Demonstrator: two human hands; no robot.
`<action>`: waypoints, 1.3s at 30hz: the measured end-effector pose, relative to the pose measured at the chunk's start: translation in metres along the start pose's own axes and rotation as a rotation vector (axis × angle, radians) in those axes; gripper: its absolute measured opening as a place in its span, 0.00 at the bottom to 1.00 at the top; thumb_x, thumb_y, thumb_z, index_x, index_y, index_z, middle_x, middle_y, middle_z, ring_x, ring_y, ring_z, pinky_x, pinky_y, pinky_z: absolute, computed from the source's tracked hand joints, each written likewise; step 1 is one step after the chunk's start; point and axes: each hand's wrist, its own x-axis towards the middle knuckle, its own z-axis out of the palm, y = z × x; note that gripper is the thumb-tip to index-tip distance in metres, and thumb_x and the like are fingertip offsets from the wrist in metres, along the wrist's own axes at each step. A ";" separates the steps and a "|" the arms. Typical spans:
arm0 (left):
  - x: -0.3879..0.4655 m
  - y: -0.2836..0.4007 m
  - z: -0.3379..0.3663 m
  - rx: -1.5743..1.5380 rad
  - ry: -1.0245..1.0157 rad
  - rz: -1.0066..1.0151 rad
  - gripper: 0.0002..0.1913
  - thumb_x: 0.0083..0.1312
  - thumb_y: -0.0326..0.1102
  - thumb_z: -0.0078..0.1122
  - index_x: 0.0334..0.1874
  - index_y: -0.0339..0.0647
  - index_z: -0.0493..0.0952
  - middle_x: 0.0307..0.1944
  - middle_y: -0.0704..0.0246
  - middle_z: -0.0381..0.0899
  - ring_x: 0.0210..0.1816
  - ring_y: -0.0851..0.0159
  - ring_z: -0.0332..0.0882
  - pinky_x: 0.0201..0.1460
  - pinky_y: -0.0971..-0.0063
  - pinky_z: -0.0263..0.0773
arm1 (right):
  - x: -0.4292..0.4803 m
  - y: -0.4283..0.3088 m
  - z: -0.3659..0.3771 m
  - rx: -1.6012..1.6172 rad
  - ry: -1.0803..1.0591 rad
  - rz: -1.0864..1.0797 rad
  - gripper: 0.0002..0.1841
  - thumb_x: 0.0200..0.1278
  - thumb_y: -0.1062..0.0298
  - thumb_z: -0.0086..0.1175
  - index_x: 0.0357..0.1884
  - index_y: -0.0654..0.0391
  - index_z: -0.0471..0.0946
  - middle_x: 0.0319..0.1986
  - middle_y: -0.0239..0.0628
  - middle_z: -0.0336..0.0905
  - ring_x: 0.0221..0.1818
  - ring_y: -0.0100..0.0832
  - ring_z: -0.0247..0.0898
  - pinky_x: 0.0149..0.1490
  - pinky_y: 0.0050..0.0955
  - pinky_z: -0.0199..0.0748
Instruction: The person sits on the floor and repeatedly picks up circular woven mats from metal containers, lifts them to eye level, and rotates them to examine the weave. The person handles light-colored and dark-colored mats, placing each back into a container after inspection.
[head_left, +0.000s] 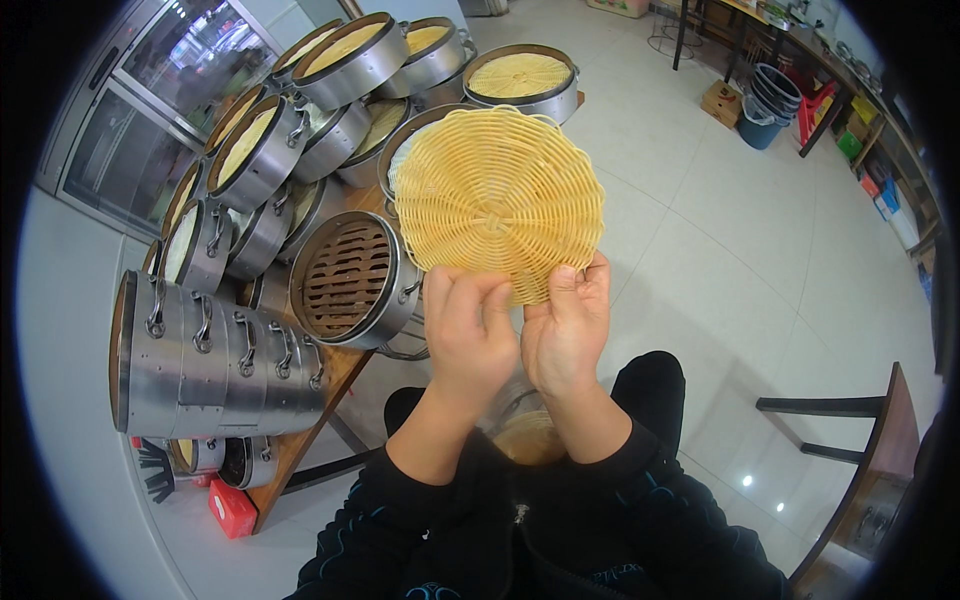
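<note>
A round, yellow woven mat with a scalloped rim is held up in front of me, its flat face towards the camera. My left hand pinches its lower left edge. At the lower right edge, my right hand grips it with the thumb on the near face and the fingers partly hidden behind. Just left of the mat sits a metal steamer basket with a brown slatted base. Behind the mat, another steamer with a white lining is partly covered from view.
Steamer baskets with yellow mats crowd the wooden table on the left. A tall steamer stack stands at its near end. A red box lies below. Right are a wooden chair, buckets and a cardboard box.
</note>
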 end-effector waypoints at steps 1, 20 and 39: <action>0.000 0.001 0.000 -0.040 0.002 -0.031 0.08 0.57 0.20 0.65 0.38 0.38 0.80 0.34 0.61 0.73 0.38 0.53 0.73 0.43 0.64 0.70 | 0.000 0.000 0.000 0.002 -0.008 -0.004 0.18 0.81 0.73 0.43 0.67 0.62 0.57 0.63 0.46 0.69 0.64 0.35 0.71 0.69 0.39 0.72; 0.000 0.004 -0.005 0.051 0.003 0.017 0.06 0.60 0.20 0.66 0.38 0.35 0.81 0.34 0.63 0.75 0.36 0.59 0.75 0.41 0.70 0.72 | 0.004 -0.001 -0.004 0.033 0.026 0.013 0.17 0.81 0.70 0.44 0.65 0.62 0.60 0.63 0.48 0.70 0.65 0.41 0.71 0.70 0.45 0.72; 0.004 0.003 -0.001 0.090 0.015 0.046 0.05 0.62 0.20 0.66 0.37 0.33 0.80 0.34 0.65 0.73 0.33 0.64 0.73 0.38 0.75 0.71 | 0.002 -0.003 0.002 0.062 0.000 0.019 0.21 0.81 0.70 0.46 0.67 0.63 0.56 0.63 0.47 0.69 0.65 0.38 0.70 0.70 0.43 0.72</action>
